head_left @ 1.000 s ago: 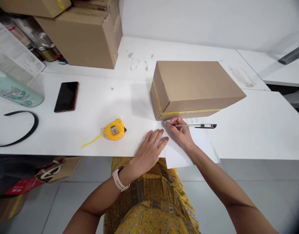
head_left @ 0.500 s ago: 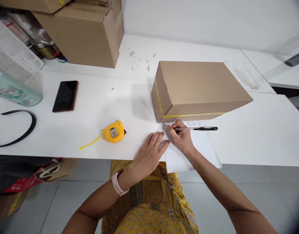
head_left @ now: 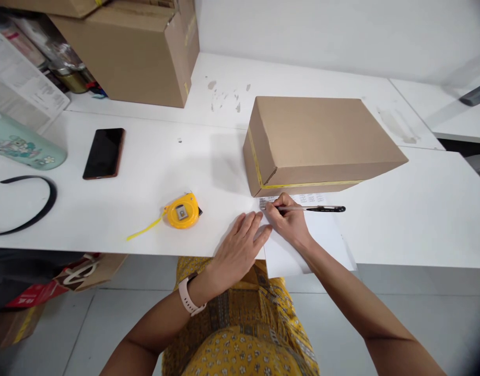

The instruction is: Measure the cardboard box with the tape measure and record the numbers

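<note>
My right hand (head_left: 289,219) grips a black-and-clear pen (head_left: 322,209), its tip on the upper left of a white sheet of paper (head_left: 302,256). Rows of small handwriting show along the top of the sheet, which overhangs the table's front edge. My left hand (head_left: 240,248) lies flat with fingers stretched out at the paper's left edge. Just behind the hands stands a closed cardboard box (head_left: 322,136) with a yellow measuring tape strip along its lower sides. Left of my left hand rests a yellow tape measure (head_left: 182,210) with a short length of tape pulled out.
A dark phone (head_left: 104,153), a mint-green bottle (head_left: 26,141) and a black curved band (head_left: 47,203) are on the left of the white table (head_left: 145,120). A larger cardboard box (head_left: 138,57) stands at the back left. Paper bags (head_left: 98,271) are below the table.
The pen's rear end has swung slightly left and down as my right hand shifts a little. My left hand stays in place. The view has moved very slightly.
</note>
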The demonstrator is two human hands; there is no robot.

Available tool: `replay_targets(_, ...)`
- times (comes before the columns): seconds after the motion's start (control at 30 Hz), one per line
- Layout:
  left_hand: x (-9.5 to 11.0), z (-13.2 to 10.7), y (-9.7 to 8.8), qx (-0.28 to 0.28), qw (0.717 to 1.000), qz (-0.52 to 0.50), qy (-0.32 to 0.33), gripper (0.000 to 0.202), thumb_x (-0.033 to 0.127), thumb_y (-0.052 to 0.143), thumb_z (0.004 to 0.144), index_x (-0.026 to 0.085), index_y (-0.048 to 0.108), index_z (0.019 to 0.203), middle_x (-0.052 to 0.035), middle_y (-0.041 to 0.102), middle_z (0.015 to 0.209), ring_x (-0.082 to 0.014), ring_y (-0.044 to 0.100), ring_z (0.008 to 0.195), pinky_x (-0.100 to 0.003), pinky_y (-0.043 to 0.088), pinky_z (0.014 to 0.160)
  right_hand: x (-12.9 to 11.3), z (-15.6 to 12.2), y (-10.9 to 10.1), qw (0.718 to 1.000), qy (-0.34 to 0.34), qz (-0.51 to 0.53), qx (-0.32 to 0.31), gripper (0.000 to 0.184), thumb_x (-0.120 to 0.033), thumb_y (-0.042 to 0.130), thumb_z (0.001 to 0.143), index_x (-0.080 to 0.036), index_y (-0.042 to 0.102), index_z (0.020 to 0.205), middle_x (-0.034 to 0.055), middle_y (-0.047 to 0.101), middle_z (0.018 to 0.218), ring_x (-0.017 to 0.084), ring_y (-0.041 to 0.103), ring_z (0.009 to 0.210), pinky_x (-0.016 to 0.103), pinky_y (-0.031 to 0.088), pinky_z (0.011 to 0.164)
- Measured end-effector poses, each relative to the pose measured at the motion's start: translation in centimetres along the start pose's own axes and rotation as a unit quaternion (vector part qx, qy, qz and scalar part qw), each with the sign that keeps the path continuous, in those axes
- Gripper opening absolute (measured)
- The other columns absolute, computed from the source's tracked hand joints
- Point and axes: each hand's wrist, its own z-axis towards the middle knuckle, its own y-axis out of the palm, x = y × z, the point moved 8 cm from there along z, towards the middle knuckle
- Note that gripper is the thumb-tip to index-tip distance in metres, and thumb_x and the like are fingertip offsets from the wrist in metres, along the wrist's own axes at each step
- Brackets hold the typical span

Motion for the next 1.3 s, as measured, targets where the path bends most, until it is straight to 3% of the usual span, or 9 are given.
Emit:
replay_targets(0.77, 0.04, -0.16, 0.5, -0.011, 1.0, 0.012, 0.003, 0.07, 0.024, 0.064, 0.091, 0.009, 0.036, 0.153, -0.0268, 0.034, 0.162, -0.0402, 0.035, 0.151, -0.056, 0.032, 0.123, -0.18, -0.13, -0.05, 1.0, -0.013, -0.019, 0.002, 0.028, -0.031, 0.064, 0.088, -0.024, 0.045, 0.068, -0.0067, 0.043, 0.056, 0.01, 0.037, 0.052, 0.027, 0.03, 0.05)
replay_targets(1.3, 0.09, -0.09, 0.31, -0.004, 1.0, 0.017, 0.003, 0.065, 0.024, 0.062, 0.092, 0.01, 0.039, 0.151, -0.026, 0.037, 0.161, -0.0389, 0.038, 0.15, -0.057, 0.036, 0.121, -0.16, 0.05, -0.17, 1.0, -0.015, -0.004, 0.012, 0.028, -0.029, 0.063, 0.086, -0.024, 0.046, 0.065, -0.0056, 0.043, 0.058, 0.011, 0.039, 0.055, 0.028, 0.033, 0.053)
